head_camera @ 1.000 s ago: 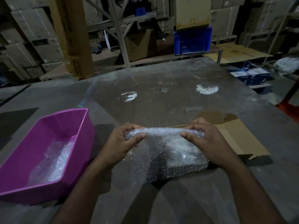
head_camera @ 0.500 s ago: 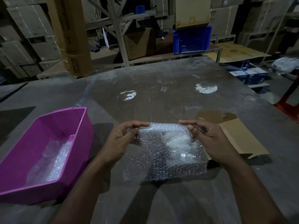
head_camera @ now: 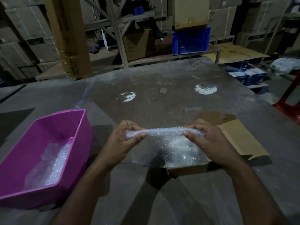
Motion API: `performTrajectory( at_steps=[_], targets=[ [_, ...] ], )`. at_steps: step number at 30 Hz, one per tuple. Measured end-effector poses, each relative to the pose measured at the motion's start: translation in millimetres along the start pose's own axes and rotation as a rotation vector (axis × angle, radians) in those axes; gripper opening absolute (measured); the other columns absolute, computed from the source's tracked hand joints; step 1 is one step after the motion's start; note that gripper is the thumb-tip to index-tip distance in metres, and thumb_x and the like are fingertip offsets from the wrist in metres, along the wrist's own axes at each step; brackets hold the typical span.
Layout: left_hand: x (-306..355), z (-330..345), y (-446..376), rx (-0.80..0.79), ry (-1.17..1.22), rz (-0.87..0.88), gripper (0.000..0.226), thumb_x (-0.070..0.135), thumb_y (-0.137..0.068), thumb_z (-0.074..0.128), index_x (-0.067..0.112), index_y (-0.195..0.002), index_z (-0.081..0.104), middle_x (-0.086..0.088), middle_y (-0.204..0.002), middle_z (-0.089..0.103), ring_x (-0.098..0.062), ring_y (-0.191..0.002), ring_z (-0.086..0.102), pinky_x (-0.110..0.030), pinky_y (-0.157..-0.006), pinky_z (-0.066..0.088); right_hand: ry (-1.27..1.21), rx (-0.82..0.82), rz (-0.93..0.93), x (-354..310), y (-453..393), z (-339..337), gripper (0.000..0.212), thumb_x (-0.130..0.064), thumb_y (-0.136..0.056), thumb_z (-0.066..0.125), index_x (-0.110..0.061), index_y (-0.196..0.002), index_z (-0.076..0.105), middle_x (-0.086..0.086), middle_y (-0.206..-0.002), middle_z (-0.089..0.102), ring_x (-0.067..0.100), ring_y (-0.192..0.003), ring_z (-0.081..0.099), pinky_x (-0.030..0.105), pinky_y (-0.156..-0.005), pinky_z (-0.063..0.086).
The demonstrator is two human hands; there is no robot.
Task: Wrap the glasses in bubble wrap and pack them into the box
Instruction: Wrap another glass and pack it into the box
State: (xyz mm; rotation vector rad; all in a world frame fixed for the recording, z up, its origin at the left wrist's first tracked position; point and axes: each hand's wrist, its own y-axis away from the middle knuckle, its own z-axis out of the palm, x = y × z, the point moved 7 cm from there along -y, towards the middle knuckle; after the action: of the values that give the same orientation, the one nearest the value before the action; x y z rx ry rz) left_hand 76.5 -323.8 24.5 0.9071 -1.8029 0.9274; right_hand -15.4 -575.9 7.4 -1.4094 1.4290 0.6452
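Item: rolled clear bubble-wrap bundle [head_camera: 164, 132], glasses inside not visible, held w/ my left hand [head_camera: 125, 140] & right hand [head_camera: 209, 142] pinching each end, over the shallow brown cardboard box [head_camera: 188, 169] on the grey tabletop [head_camera: 162, 98]; light, soft, slippery, prob. fragile—grip ends gently.

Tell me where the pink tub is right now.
The pink tub sits on the table at lower left, left of the left hand.

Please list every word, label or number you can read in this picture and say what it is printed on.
No text can be read for certain.
Tall cardboard box: dark print down its side, too blurred.
Small blue boxes: white marks, too small.
Stacked cartons: dark labels, illegible.
Bubble wrap, pink tub: no text.
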Motion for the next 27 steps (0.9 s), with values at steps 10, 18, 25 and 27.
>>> performTrajectory(
  at_steps=[10, 18, 25, 27],
  targets=[
    [3.9, 1.8, -2.7, -0.025, -0.005, -0.010, 0.030, 0.026, -0.091, 0.069, 0.022, -0.120, 0.068, -0.008, -0.101, 0.067, -0.017, -0.068, 0.065, -0.031, -0.065, 0.059, -0.060, -0.083, -0.040, -6.9, 1.4, 1.4, 0.027, -0.023, -0.084, 0.079, -0.035, -0.108, 0.076, -0.020, -0.110, 0.073, -0.001, -0.107, 0.067, 0.031, -0.096, 0.053],
    [7.6, 18.1, 2.0, -0.188, 0.094, -0.055, 0.024, 0.026, -0.098, 0.055, 0.026, -0.110, 0.076, -0.015, -0.110, 0.068, -0.015, -0.080, 0.057, -0.029, -0.073, 0.055, 0.002, -0.055, -0.026, 0.1, -5.1, -0.7, 0.022, -0.037, -0.097, 0.058, -0.038, -0.115, 0.072, -0.020, -0.120, 0.069, -0.002, -0.118, 0.060, 0.032, -0.098, 0.051],
    [4.7, 16.6, -2.9, -0.125, 0.036, -0.079, 0.022, 0.010, -0.082, 0.082, 0.015, -0.103, 0.076, -0.011, -0.103, 0.075, -0.017, -0.080, 0.064, -0.031, -0.074, 0.051, 0.103, -0.063, -0.034, -1.3, -1.8, 5.9, 0.018, -0.037, -0.082, 0.078, -0.035, -0.100, 0.073, -0.021, -0.101, 0.064, -0.002, -0.099, 0.064, 0.020, -0.082, 0.049],
    [3.3, 15.7, -5.3, -0.132, -0.014, -0.035, 0.017, 0.017, -0.082, 0.082, 0.018, -0.099, 0.077, -0.007, -0.101, 0.072, -0.012, -0.083, 0.064, -0.026, -0.075, 0.051, 0.113, -0.026, -0.035, 2.0, -1.7, 2.7, 0.016, -0.042, -0.082, 0.076, -0.032, -0.093, 0.073, -0.017, -0.096, 0.064, 0.001, -0.095, 0.064, 0.018, -0.080, 0.047]
  ],
)
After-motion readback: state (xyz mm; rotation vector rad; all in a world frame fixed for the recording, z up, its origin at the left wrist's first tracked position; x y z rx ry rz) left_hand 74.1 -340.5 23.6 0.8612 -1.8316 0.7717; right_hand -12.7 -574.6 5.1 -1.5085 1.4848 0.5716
